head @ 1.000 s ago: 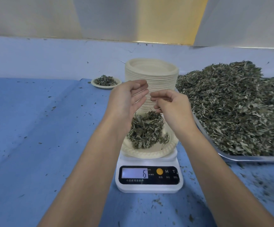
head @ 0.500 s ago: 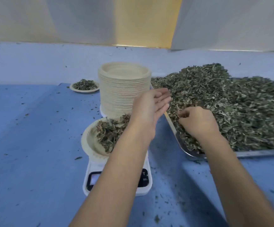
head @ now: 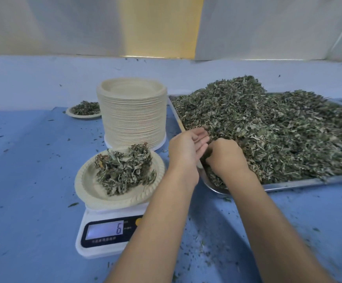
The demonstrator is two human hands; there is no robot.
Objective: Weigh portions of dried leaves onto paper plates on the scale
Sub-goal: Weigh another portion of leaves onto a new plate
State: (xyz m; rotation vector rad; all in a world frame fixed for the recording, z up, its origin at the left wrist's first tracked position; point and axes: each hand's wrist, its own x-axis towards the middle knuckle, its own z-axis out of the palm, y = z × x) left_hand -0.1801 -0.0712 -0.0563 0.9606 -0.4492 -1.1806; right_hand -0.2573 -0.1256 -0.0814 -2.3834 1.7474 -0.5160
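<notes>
While its fingers curl down into the near left corner of the heap, the right hand [head: 226,157] closes on a pinch of loose dried grey-green leaves [head: 278,129]; the fingertips themselves are buried out of sight. Just beside it the left hand [head: 186,149] is spread flat, fingers straight and palm turned toward the right hand, with nothing visible in it. It hangs over the left rim of the shallow rectangular steel tray [head: 308,181], which carries the whole heap.

To the left of both forearms, a round beige paper plate [head: 84,180] sits on top of a white digital kitchen scale [head: 108,250], apart from either hand. A loose mound of leaves [head: 125,168] lies on the plate, piled toward its far side. The scale's lit display reads 6.

Behind the scale stands a tall stack of beige paper plates [head: 133,119], just left of the tray's far corner. Farther back on the left, a second filled paper plate [head: 83,115] rests on the blue tabletop [head: 23,180], which is flecked with leaf crumbs, thickest near the tray.
</notes>
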